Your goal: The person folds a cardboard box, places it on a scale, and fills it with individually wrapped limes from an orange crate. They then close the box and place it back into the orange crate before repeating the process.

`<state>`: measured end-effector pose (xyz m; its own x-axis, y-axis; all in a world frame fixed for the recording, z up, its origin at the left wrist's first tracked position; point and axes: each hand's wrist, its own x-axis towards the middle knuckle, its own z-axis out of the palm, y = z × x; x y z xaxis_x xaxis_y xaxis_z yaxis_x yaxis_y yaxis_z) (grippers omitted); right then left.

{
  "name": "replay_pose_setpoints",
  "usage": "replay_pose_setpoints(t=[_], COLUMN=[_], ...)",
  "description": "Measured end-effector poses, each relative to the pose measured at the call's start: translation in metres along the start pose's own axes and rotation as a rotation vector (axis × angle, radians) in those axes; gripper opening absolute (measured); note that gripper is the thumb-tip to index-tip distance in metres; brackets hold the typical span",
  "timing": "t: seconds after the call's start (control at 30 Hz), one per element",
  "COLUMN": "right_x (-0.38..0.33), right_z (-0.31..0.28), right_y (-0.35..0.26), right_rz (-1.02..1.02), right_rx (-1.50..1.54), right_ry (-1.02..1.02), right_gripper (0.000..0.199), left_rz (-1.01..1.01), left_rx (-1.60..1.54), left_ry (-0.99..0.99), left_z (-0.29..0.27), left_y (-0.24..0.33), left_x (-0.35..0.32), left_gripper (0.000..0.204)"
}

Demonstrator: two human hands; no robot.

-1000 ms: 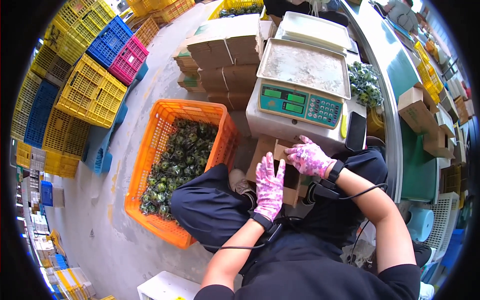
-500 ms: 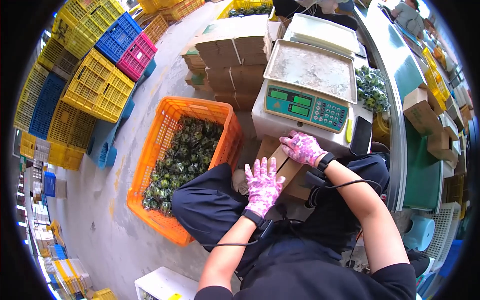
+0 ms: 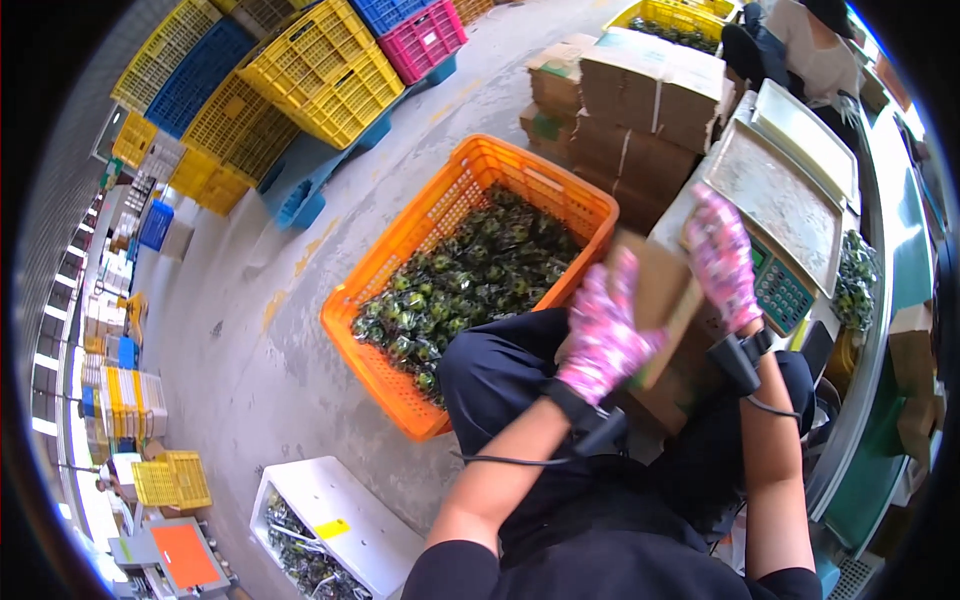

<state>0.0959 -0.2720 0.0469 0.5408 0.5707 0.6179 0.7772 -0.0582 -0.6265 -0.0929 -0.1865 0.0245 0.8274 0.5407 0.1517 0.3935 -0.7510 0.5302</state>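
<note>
A brown cardboard box (image 3: 657, 280), smeared by motion, is between my gloved hands above my lap. My left hand (image 3: 612, 335), in a pink patterned glove, has its fingers spread along the box's left side. On the box's right edge is my right hand (image 3: 722, 258), gloved alike, its fingers pointing away from me and blurred; it appears to grip the box. More brown cardboard (image 3: 675, 385) shows below the box. Beside my left knee stands an orange crate (image 3: 385, 372), holding many small clear-wrapped dark green items (image 3: 480, 255).
Beyond my right hand is a digital scale (image 3: 782, 285) with a metal tray (image 3: 785, 195). Flattened cardboard stacks (image 3: 650, 85) stand behind the crate. At lower left is a white foam box (image 3: 340, 520). Yellow crates (image 3: 325, 75) are piled far left; another person (image 3: 815, 55) sits far right.
The view has swung left, so the crate and scale appear farther right. The box has shifted and tilted between my hands, and my right hand has moved away from me along its edge.
</note>
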Motion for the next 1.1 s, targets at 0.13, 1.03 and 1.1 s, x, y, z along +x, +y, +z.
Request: replay_pose_setpoints(t=[0.13, 1.03, 1.1], right_x=[0.048, 0.033, 0.040], right_z=[0.020, 0.491, 0.501], right_y=[-0.002, 0.117, 0.111], right_rz=[0.297, 0.659, 0.652], right_rx=[0.197, 0.140, 0.103], right_ry=[0.073, -0.503, -0.605], right_gripper=[0.039, 0.072, 0.073], left_rz=[-0.257, -1.116, -1.118], left_rx=[-0.361, -0.851, -0.882], left_ry=[0.499, 0.751, 0.759], left_z=[-0.138, -0.046, -0.046], left_y=[-0.100, -0.331, -0.334], left_x=[0.037, 0.011, 0.009], left_gripper=[0.096, 0.093, 0.092])
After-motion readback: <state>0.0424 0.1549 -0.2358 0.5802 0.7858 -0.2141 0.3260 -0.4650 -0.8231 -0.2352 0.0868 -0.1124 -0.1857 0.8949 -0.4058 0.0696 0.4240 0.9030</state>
